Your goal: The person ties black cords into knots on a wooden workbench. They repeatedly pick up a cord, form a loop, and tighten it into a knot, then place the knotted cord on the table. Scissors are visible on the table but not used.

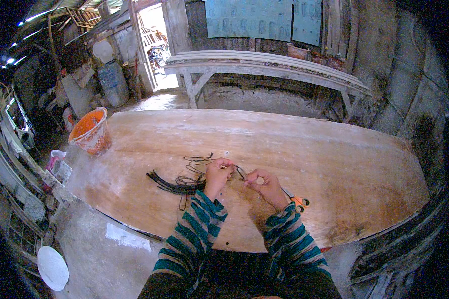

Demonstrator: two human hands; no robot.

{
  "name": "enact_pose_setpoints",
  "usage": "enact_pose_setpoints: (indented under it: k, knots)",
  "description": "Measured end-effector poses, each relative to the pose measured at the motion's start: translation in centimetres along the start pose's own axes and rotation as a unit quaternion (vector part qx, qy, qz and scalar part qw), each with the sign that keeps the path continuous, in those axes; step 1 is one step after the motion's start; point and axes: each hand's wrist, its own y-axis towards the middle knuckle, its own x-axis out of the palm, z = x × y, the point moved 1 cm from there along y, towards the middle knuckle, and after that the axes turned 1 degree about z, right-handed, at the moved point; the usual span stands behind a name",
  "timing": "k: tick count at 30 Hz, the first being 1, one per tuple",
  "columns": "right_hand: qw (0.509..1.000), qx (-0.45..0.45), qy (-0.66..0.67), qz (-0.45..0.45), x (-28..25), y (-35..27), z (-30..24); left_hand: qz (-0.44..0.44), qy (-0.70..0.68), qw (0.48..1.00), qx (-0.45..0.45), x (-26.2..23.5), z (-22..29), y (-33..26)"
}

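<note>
Between both hands (218,175); dark strand (241,173)

In front of me I have a long plywood tabletop (334,164), brown with pale smudges. On it lie a bundle of black cords (177,188), loose black cord loops (199,158) (quite a tangle), and 1 pair of orange-handled scissors (297,200) to my right. A whitish-smeared orange bucket (93,142) stands at the far left end.

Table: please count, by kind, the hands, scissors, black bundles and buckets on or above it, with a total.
Hands: 2 (left hand, right hand)
Scissors: 1
Black bundle: 1
Bucket: 1
Total: 5
</note>
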Motion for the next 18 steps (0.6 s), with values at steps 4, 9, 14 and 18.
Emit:
enact_pose_setpoints:
  k: [4,9,14,18]
  knots:
    - [0.938,-0.123,-0.216,0.240,-2.6,0.9,1.5,-0.247,0.000,0.969,-0.025,1.4,1.1,-1.0]
    - [0.890,-0.152,-0.263,0.340,-4.6,1.5,2.4,-0.361,0.017,0.927,-0.106,4.3,2.7,-3.8]
    - [0.877,-0.161,-0.295,0.343,-4.3,1.4,2.7,-0.309,-0.012,0.948,-0.075,3.5,2.4,-3.3]
    - [0.842,-0.202,-0.374,0.333,-4.2,1.3,2.0,-0.178,0.051,0.983,0.011,2.2,1.2,-1.7]
